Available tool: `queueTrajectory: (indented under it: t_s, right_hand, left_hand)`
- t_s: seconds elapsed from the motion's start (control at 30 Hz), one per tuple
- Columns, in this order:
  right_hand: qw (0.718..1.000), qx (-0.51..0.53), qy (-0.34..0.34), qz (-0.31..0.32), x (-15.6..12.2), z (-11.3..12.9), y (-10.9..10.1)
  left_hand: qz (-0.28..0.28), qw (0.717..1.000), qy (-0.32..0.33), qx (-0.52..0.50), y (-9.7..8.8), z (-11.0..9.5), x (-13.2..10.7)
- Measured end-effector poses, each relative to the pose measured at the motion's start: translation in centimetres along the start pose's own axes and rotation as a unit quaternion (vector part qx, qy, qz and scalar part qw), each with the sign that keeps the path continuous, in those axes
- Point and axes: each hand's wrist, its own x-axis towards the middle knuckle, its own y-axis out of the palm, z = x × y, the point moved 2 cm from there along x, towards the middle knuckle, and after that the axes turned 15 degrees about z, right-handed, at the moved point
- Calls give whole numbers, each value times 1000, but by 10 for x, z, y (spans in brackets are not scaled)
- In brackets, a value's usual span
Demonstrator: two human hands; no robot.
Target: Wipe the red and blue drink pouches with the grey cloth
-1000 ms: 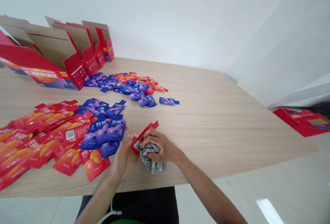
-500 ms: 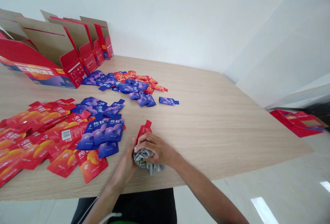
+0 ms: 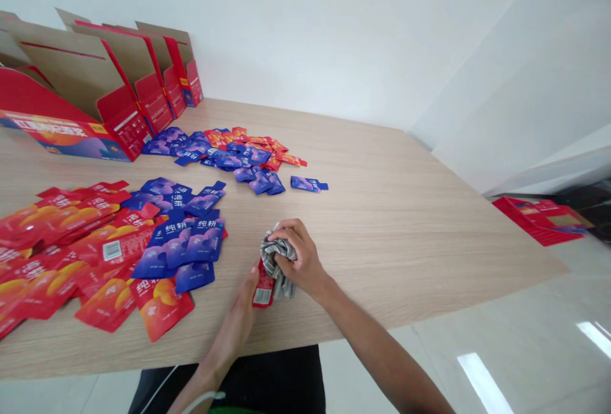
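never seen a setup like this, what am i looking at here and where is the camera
There is no machine here: these are a person's two bare hands, seen by a camera worn on the head, looking forward and down.

The right hand holds a crumpled striped cloth against a small red pouch. The left hand is at the pouch's left edge; its fingers are mostly hidden, so its hold is unclear.

On the wooden table, red-orange pouches and blue pouches lie to the left, with a mixed pile behind and one lone blue pouch. Open cardboard boxes stand at the back left.
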Motion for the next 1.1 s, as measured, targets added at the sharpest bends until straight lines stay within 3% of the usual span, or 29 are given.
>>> queueTrajectory:
  t_s: [0.23,0.37,0.47,0.67,0.8,0.93,1.1]
  right_hand:
    - [987,-15,-90,132,-5,8,12]
    - [977,-26,-136,164,-7,12,15]
    - [979,-36,-132,154,-6,11,13]
    - [999,-30,-36,8,-2,3,-1]
    - [998,-31,30,-52,-1,-1,-8]
    - [999,-21,14,-34,0,-1,-8]
    - [994,-26,-77,75,-1,3,1]
  left_hand:
    - [-76,996,42,-4,12,-21,16]
    - [-98,992,33,-68,18,-28,18]
    - [-69,993,35,-85,15,-21,19]
    - [-38,996,27,-78,-2,3,12]
    - [-20,998,-5,-60,-5,9,2]
    - [-29,997,7,-65,0,9,4]
    - [-58,991,9,-121,20,-14,16]
